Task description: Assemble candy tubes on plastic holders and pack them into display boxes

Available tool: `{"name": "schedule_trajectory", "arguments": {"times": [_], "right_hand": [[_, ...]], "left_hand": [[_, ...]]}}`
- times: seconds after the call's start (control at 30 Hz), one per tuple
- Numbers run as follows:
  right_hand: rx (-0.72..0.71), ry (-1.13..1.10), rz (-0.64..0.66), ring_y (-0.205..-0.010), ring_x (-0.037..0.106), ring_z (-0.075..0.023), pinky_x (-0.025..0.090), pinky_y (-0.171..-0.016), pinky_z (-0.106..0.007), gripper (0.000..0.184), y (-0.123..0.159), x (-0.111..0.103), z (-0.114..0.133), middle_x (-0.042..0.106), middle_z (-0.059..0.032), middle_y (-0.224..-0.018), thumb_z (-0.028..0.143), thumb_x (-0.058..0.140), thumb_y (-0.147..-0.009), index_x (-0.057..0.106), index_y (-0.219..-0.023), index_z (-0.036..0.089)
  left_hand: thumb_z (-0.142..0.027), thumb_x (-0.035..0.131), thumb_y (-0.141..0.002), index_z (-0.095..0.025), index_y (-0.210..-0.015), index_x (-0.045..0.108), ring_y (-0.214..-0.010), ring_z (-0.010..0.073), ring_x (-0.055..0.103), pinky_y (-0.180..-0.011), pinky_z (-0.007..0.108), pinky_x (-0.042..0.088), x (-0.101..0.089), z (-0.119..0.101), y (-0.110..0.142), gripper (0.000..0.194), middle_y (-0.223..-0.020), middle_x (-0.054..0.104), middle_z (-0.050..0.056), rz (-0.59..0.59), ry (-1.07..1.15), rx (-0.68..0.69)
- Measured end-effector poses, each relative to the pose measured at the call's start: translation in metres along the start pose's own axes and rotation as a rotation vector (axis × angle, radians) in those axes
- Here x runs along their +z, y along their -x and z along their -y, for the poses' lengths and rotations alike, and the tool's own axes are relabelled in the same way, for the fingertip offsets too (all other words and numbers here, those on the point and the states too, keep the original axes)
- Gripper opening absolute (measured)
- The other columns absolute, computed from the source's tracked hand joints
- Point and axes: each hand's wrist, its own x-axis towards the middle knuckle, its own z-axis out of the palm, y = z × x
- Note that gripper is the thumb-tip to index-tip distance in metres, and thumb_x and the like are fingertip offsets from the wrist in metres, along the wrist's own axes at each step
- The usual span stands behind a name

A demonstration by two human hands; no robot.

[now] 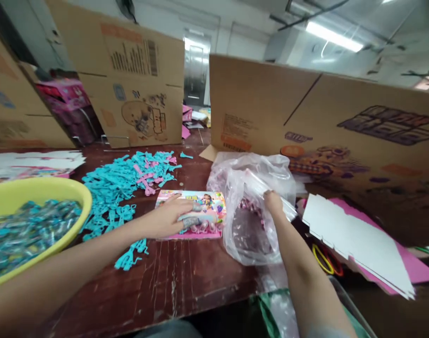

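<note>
The printed box (207, 203) lies flat on the table (193, 279), the left hand (175, 215) spread across it, fingers loose, no firm grip showing. Right beside it, the right hand (273, 203) has a tight grip on the plastic bag (231, 188): a hard tug could spill the pink pieces (249, 205) inside or nudge the box. Farther left, a careless forearm (94, 260) could scatter those loose turquoise pieces (110, 180)!

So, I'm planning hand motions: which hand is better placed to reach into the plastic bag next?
Probably the right hand: it is at the plastic bag, while the left hand rests on the printed package beside it.
</note>
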Motion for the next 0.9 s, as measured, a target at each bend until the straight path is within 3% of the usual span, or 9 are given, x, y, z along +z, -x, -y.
{"name": "schedule_trajectory", "arguments": {"times": [0.1, 0.2, 0.3, 0.43, 0.57, 0.63, 0.7, 0.8, 0.9], "right_hand": [[0.317, -0.036, 0.049, -0.11, 0.071, -0.022, 0.063, -0.093, -0.04, 0.032, -0.005, 0.004, -0.014, 0.07, -0.0103, -0.13, 0.04, 0.071, -0.104, 0.069, -0.129, 0.02], [0.418, -0.117, 0.008, -0.106, 0.072, -0.0209, 0.063, -0.092, -0.041, 0.028, -0.015, -0.014, -0.027, 0.072, -0.0078, -0.122, 0.039, 0.072, -0.103, 0.071, -0.122, 0.018], [0.365, -0.187, -0.156, -0.106, 0.072, -0.0229, 0.06, -0.095, -0.04, 0.016, -0.02, -0.057, -0.03, 0.076, -0.0086, -0.113, 0.032, 0.068, -0.103, 0.073, -0.105, 0.016], [0.196, -0.288, -0.379, -0.094, 0.072, -0.0219, 0.059, -0.084, -0.036, 0.021, 0.003, -0.145, -0.019, 0.078, -0.0076, -0.105, 0.039, 0.061, -0.102, 0.071, -0.104, 0.021], [-0.001, -0.69, -0.376, -0.062, 0.059, -0.0147, 0.049, -0.056, -0.028, 0.031, 0.051, -0.225, 0.001, 0.071, -0.0014, -0.081, 0.055, 0.079, -0.089, 0.07, -0.093, 0.025], [0.013, -0.855, -0.321, -0.055, 0.054, -0.0126, 0.043, -0.049, -0.026, 0.036, 0.071, -0.245, 0.01, 0.068, -0.0013, -0.075, 0.057, 0.086, -0.084, 0.07, -0.089, 0.026], [0.05, -0.928, -0.29, -0.054, 0.053, -0.0128, 0.042, -0.047, -0.026, 0.039, 0.082, -0.249, 0.015, 0.068, -0.0021, -0.075, 0.059, 0.088, -0.081, 0.069, -0.088, 0.026], [0.075, -0.912, -0.251, -0.058, 0.054, -0.0126, 0.042, -0.049, -0.024, 0.045, 0.083, -0.236, 0.009, 0.068, -0.0009, -0.077, 0.065, 0.086, -0.079, 0.068, -0.088, 0.025], [0.118, -0.698, -0.251, -0.057, 0.05, -0.0126, 0.04, -0.05, -0.025, 0.049, 0.071, -0.213, -0.012, 0.063, 0.0005, -0.07, 0.07, 0.08, -0.08, 0.067, -0.084, 0.023]], "left_hand": [[-0.04, 0.052, -0.104, -0.027, -0.122, 0.077, -0.127, 0.0297, 0.07, -0.117, 0.051, 0.049, -0.012, 0.01, 0.014, 0.033, -0.126, 0.079, 0.01, -0.071, -0.022, -0.04], [-0.04, 0.051, -0.103, -0.025, -0.115, 0.078, -0.115, 0.0267, 0.075, -0.102, 0.041, 0.059, -0.021, 0.018, -0.001, 0.033, -0.123, 0.08, 0.008, -0.151, 0.012, -0.087], [-0.038, 0.053, -0.101, -0.024, -0.11, 0.078, -0.108, 0.025, 0.077, -0.096, 0.038, 0.061, -0.016, 0.016, -0.035, 0.03, -0.116, 0.081, 0.006, -0.208, 0.092, -0.075], [-0.031, 0.062, -0.094, -0.023, -0.127, 0.074, -0.119, 0.0285, 0.074, -0.109, 0.047, 0.057, -0.007, 0.001, -0.089, 0.036, -0.129, 0.079, 0.008, -0.264, 0.236, -0.021], [-0.048, 0.086, -0.083, -0.022, -0.169, 0.035, -0.153, 0.0382, 0.051, -0.128, 0.057, 0.04, -0.016, -0.015, -0.15, 0.103, -0.169, 0.047, 0.019, -0.413, 0.491, 0.019], [-0.051, 0.097, -0.071, -0.021, -0.175, 0.007, -0.162, 0.0402, 0.037, -0.131, 0.057, 0.035, -0.023, -0.023, -0.179, 0.141, -0.178, 0.027, 0.023, -0.498, 0.643, 0.089], [-0.046, 0.1, -0.066, -0.02, -0.175, -0.005, -0.162, 0.0396, 0.036, -0.128, 0.055, 0.039, -0.029, -0.032, -0.202, 0.153, -0.175, 0.032, 0.026, -0.519, 0.753, 0.186], [-0.036, 0.093, -0.074, -0.012, -0.174, 0.014, -0.132, 0.0367, 0.067, -0.106, 0.05, 0.057, -0.033, -0.048, -0.217, 0.13, -0.133, 0.072, 0.024, -0.367, 0.82, 0.258], [-0.029, 0.083, -0.082, -0.008, -0.15, 0.057, -0.089, 0.023, 0.075, -0.082, 0.036, 0.06, -0.036, -0.066, -0.207, 0.076, -0.1, 0.079, 0.014, -0.253, 0.802, 0.261]]}}
